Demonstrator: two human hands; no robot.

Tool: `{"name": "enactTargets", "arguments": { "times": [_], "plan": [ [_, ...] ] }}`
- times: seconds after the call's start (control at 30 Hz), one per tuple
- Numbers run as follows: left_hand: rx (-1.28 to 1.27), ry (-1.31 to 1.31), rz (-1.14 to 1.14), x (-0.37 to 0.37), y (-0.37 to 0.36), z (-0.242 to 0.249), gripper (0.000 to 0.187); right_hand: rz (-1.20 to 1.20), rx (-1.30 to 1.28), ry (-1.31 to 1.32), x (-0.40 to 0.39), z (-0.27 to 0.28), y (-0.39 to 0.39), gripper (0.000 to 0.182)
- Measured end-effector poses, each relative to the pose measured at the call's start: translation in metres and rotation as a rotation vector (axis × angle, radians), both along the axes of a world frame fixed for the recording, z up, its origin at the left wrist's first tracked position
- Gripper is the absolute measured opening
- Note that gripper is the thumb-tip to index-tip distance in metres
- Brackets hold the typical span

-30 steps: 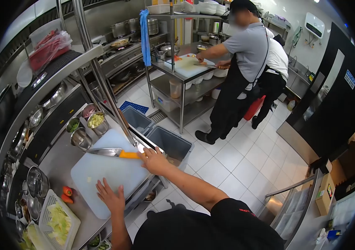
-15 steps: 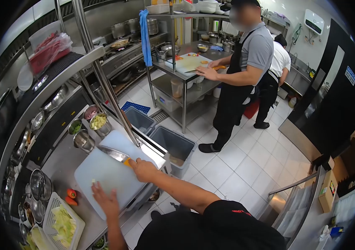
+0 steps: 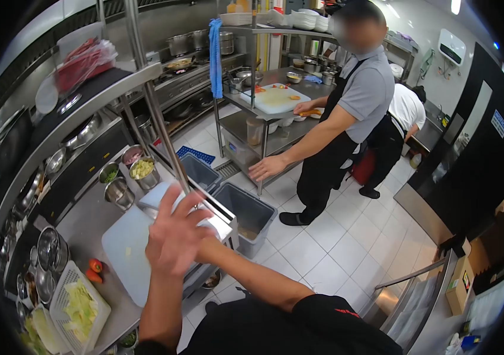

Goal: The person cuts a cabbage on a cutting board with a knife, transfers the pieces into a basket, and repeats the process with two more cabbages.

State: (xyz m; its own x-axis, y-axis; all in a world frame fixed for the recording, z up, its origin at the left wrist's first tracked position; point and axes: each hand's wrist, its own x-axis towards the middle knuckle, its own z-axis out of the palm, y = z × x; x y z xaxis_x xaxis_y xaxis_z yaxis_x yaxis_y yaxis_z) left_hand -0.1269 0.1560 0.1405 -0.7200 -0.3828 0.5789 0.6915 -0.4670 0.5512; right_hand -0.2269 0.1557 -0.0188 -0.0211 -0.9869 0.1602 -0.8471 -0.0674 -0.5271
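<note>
Left hand (image 3: 172, 236) lifted off board (image 3: 124, 248), pot (image 3: 143, 171) of chopped vegetable

steel counter (image 3: 89, 222) along the left, carrying a white cutting board (image 3: 127, 245), round steel containers (image 3: 119, 192) of chopped ingredients near its far end, two small red peppers (image 3: 94, 270) beside the board, a white perforated tray (image 3: 77, 307) of sliced greens nearer the front. further back, steel prep table (image 3: 275, 112) with another cutting board (image 3: 275, 97) and bowls (image 3: 293, 77). white tiled floor (image 3: 335, 236), grey bins (image 3: 246, 210) standing by the counter
</note>
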Motion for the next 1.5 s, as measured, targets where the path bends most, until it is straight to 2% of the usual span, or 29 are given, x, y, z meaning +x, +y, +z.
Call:
{"name": "enactTargets", "arguments": {
  "times": [0.07,0.1,0.2,0.27,0.37,0.47,0.53,0.57,0.6,0.63,0.67,0.7,0.77,0.83,0.93,1.03,1.13,1.33,1.5],
  "plan": [
    [-0.114,0.216,-0.348,-0.043,0.021,0.06,0.108,0.008,0.048,0.047,0.002,-0.029,-0.013,0.047],
    [-0.216,0.177,-0.404,-0.052,0.03,0.095,0.118,0.01,0.074,0.059,0.001,-0.045,-0.019,0.047],
    [-0.368,0.21,-0.409,-0.067,0.044,0.151,0.116,0.016,0.144,0.094,-0.006,-0.075,-0.014,0.05],
    [-0.412,0.242,-0.364,-0.072,0.039,0.166,0.116,0.047,0.16,0.118,-0.01,-0.077,-0.012,0.052],
    [-0.445,0.265,-0.324,-0.068,0.035,0.168,0.115,0.089,0.168,0.194,-0.014,-0.038,0.005,0.056],
    [-0.467,0.264,-0.288,-0.062,0.038,0.159,0.115,0.114,0.17,0.034,-0.014,-0.024,0.013,0.056],
    [-0.515,0.247,-0.2,-0.053,0.035,0.142,0.114,0.087,0.262,0.134,-0.009,0.008,0.025,0.052],
    [-0.563,0.225,-0.112,-0.046,0.032,0.129,0.114,0.074,0.308,0.18,-0.008,0.02,0.029,0.049],
    [-0.641,0.166,0.051,-0.035,0.024,0.105,0.114,0.055,0.245,0.122,-0.006,0.013,0.031,0.045],
    [-0.786,0.027,0.397,-0.024,0.014,0.073,0.099,0.033,0.177,0.064,-0.004,0.004,0.032,0.042],
    [-0.898,-0.234,0.637,-0.005,0.014,0.057,0.078,0.005,0.099,0.015,-0.006,-0.001,0.027,0.038],
    [-0.981,-0.376,0.772,0.006,0.001,0.03,0.06,-0.027,0.078,0.066,-0.006,-0.005,0.02,0.034],
    [-0.912,-0.747,1.1,0.034,-0.022,-0.036,0.041,-0.074,0.059,0.157,0.007,-0.018,0.011,0.028],
    [-0.628,-0.951,1.292,0.066,-0.045,-0.105,0.041,-0.132,0.053,0.188,0.016,-0.016,0.007,0.026],
    [-0.94,-1.196,1.585,0.111,-0.059,-0.168,0.054,-0.171,0.021,0.261,0.017,-0.018,-0.011,0.031],
    [-1.088,-1.42,1.615,0.134,-0.057,-0.212,0.068,-0.195,-0.058,0.326,0.007,-0.026,-0.025,0.04],
    [-0.978,-1.523,1.599,0.133,-0.056,-0.222,0.077,-0.171,-0.123,0.344,-0.001,-0.029,-0.032,0.046],
    [-1.188,-1.607,1.489,0.125,-0.052,-0.212,0.081,-0.092,-0.166,0.225,-0.01,-0.031,-0.039,0.044],
    [-1.191,-1.676,1.404,0.122,-0.053,-0.21,0.081,-0.131,-0.285,0.148,-0.01,-0.041,-0.038,0.042]
  ]
}}
